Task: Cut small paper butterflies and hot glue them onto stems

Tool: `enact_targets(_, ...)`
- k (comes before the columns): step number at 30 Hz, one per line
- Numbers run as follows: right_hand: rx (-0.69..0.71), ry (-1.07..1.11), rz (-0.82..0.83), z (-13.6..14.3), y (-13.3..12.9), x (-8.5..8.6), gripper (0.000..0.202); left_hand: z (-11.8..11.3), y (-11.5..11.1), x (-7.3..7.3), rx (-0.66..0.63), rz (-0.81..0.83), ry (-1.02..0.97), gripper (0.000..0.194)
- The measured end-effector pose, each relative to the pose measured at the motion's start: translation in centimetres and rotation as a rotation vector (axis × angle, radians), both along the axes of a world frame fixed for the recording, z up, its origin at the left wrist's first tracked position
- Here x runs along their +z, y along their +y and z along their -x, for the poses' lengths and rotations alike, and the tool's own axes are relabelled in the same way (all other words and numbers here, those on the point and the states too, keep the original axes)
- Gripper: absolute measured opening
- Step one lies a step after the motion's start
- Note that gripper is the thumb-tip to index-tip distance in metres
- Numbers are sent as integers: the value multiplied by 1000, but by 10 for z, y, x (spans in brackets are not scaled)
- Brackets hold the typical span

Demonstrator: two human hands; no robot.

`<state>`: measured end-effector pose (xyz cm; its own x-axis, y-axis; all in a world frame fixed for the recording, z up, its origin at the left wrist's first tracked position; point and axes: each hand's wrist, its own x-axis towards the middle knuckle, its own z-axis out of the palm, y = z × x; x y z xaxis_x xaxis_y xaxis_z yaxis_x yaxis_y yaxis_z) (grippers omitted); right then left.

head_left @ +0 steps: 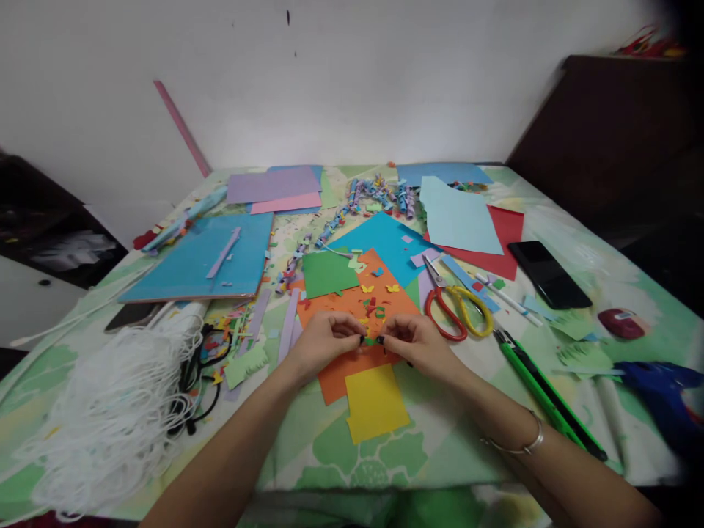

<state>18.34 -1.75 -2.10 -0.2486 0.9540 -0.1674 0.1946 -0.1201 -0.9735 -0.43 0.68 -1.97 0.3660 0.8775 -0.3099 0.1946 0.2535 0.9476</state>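
Note:
My left hand [333, 339] and my right hand [411, 340] meet over an orange paper sheet [335, 385], fingertips pinched close together. A small green paper piece [371, 341] shows between the two pinches; its exact shape is too small to make out. Just beyond my fingers, tiny yellow paper butterflies [367, 289] and red and green bits lie on the orange sheet. A green paper square [330, 271] overlaps its upper left corner, and a yellow paper square [377, 403] its lower edge. Scissors [446, 304] with red and yellow handles lie right of my right hand.
At right are a green utility knife [550, 396], a black phone [550, 273] and a blue tool [660, 400], partly blurred. White cord [121, 411] is heaped at left, below a blue pad [192, 253]. A curled-paper garland [352, 198] lies further back, near pale blue paper [459, 216].

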Motion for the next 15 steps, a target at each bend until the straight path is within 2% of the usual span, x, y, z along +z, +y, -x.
enact_targets(7,-186,-147,-81,-13,12,1,21,10,10,5,279,-279,203,15)
enact_targets(10,-245,-202,-90,-20,19,6,22,13,13,6,342,-402,336,16)
enact_targets(12,-248,-255,-109,-23,28,10,22,13,14,6,359,-452,387,16)
enact_targets(15,-171,-459,-186,-27,53,16,24,11,15,2,356,-485,438,17)
